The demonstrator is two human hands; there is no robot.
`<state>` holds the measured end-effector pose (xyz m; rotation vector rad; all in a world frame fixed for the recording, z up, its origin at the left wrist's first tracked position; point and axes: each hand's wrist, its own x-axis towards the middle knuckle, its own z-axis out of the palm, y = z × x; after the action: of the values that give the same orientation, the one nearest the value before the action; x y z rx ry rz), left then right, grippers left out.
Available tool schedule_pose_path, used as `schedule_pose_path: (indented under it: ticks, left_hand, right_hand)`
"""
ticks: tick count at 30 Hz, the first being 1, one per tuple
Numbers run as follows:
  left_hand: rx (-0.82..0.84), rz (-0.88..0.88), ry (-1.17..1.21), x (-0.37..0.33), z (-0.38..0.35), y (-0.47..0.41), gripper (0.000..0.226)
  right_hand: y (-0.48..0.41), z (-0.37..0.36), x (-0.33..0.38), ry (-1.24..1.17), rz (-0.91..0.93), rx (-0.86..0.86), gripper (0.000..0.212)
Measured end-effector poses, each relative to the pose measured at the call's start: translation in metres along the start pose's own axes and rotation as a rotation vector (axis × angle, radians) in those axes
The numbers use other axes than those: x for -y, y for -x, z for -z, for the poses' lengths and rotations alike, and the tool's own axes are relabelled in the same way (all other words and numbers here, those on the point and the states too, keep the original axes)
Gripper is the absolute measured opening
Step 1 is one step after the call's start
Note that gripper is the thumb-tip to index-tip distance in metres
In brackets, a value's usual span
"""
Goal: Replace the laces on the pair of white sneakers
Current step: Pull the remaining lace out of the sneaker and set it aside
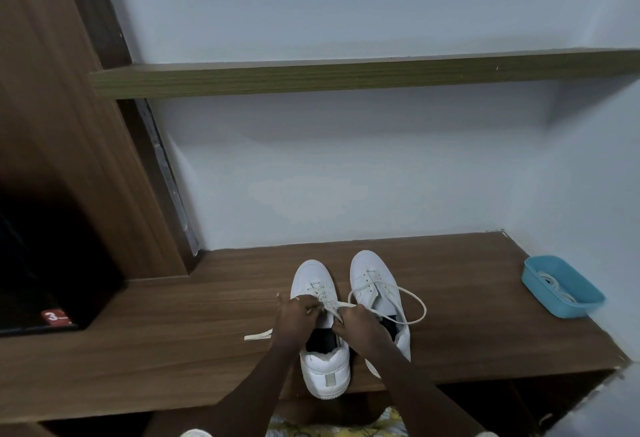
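The pair of white sneakers stands side by side, toes toward the wall, on the wooden surface (173, 350) at the lower centre of the frame. Both hands work over the nearer sneaker (325, 367), the one further left in the picture. The left hand (296, 312) has its fingers curled and pinches the lace (341, 305) at the eyelets. The right hand (362, 324) pinches the same lace just beside the tongue. This shoe looks laced across its front rows, with the top rows apparently left to do. One flat lace end (258, 335) lies loose on the surface to the left.

The other sneaker (367, 263) carries a lace only through its front eyelets. A wide slack loop (420, 305) spills off its right side, so it seems the less finished of the two.

At the right edge, well apart from the shoes, a blue tray (550, 298) holds coiled laces (554, 284). Whether those are the old set or spares, I cannot tell. I judge the job roughly midway, with neither shoe tied.
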<state>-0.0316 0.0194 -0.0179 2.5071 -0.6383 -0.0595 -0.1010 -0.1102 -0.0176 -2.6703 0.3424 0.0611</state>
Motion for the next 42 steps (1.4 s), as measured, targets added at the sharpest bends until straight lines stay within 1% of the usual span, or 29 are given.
schedule_pose_path:
  ticks: [2,4,6,8,10,12,14,16,18,22,24,26,29,32,35,38,42]
  left_hand:
    - [-0.047,0.075,0.091,0.000,-0.001,-0.002,0.023]
    - [-0.054,0.158,0.155,-0.002,-0.002,-0.002,0.023]
    - [-0.070,0.222,0.110,-0.003,-0.002,-0.002,0.025]
    - [-0.087,0.290,-0.019,0.001,-0.001,-0.003,0.027]
    - [-0.115,0.371,-0.076,0.009,-0.001,-0.002,0.027]
    - [-0.171,0.436,-0.021,0.016,-0.001,-0.001,0.027]
    - [-0.222,0.536,0.015,0.023,0.002,-0.001,0.028]
    - [-0.232,0.645,-0.017,0.030,0.006,0.001,0.030]
    - [-0.222,0.685,-0.023,0.038,0.009,0.002,0.032]
    - [-0.159,0.659,-0.052,0.040,0.009,0.005,0.029]
    - [-0.146,0.617,-0.080,0.034,0.006,0.005,0.030]
    - [-0.131,0.500,-0.124,0.026,0.004,0.004,0.032]
    - [-0.029,0.292,-0.194,0.013,0.003,0.000,0.034]
    - [0.018,0.135,-0.200,0.000,-0.001,-0.005,0.030]
    - [0.064,0.100,-0.229,-0.002,-0.008,-0.013,0.029]
    - [0.043,0.100,-0.155,0.003,-0.011,-0.018,0.025]
    - [0.045,0.028,-0.214,0.007,-0.011,-0.025,0.025]
  right_hand:
    - [0.000,0.000,0.000,0.002,-0.003,0.000,0.030]
    - [0.000,0.000,-0.001,-0.005,0.000,-0.001,0.029]
    - [0.000,0.000,-0.001,-0.002,0.002,-0.004,0.028]
    - [-0.001,-0.001,-0.002,0.002,0.002,-0.009,0.028]
    - [-0.001,-0.002,-0.003,0.002,0.004,-0.016,0.027]
    - [-0.002,-0.003,-0.004,0.005,0.010,-0.022,0.026]
    - [-0.003,-0.003,-0.004,0.004,0.011,-0.026,0.025]
    - [-0.003,-0.004,-0.004,0.016,0.018,-0.031,0.024]
    - [-0.004,-0.004,-0.005,0.031,0.027,-0.032,0.021]
    - [-0.004,-0.005,-0.006,0.040,0.030,-0.024,0.018]
    - [-0.004,-0.005,-0.006,0.049,0.023,-0.019,0.021]
    - [-0.004,-0.004,-0.005,0.071,0.024,-0.015,0.027]
    - [-0.003,-0.003,-0.004,0.107,0.053,-0.021,0.036]
    - [-0.003,-0.004,-0.003,0.057,0.048,-0.016,0.037]
    - [-0.003,-0.003,-0.003,0.019,0.027,-0.003,0.035]
    - [-0.003,-0.004,-0.004,0.003,0.026,0.000,0.033]
    - [-0.003,-0.003,-0.005,-0.007,0.031,0.002,0.031]
